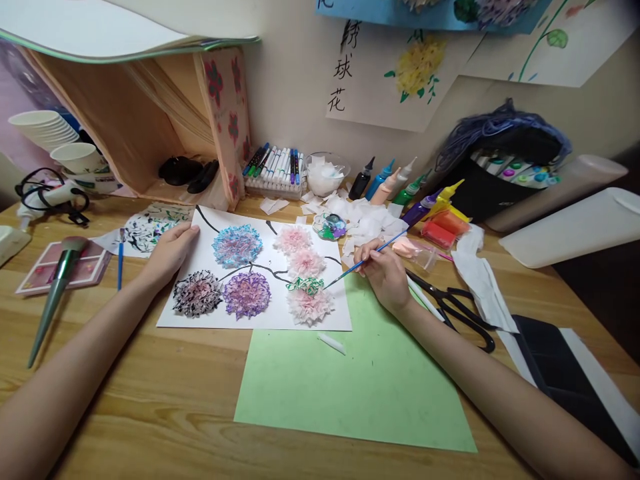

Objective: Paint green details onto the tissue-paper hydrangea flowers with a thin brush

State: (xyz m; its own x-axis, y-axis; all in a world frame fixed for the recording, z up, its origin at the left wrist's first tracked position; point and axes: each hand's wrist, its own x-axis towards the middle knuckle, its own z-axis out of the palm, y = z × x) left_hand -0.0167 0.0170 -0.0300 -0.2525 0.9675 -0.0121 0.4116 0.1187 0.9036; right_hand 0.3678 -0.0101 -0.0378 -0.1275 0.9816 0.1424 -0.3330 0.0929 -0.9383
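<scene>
Pinching a brush point(373, 257), the right hand point(385, 273) touches its tip to a green flower point(305, 285); the left hand point(170, 252) lies open, flat on the sheet point(260, 319).

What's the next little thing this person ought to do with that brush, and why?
Probably keep dabbing colour along the green-edged tissue flower. The right hand holds the blue paintbrush with its tip at that flower, whose edging looks only partly done, while the pale pink flower below is uncoloured. The left hand pins the white sheet flat.
</scene>
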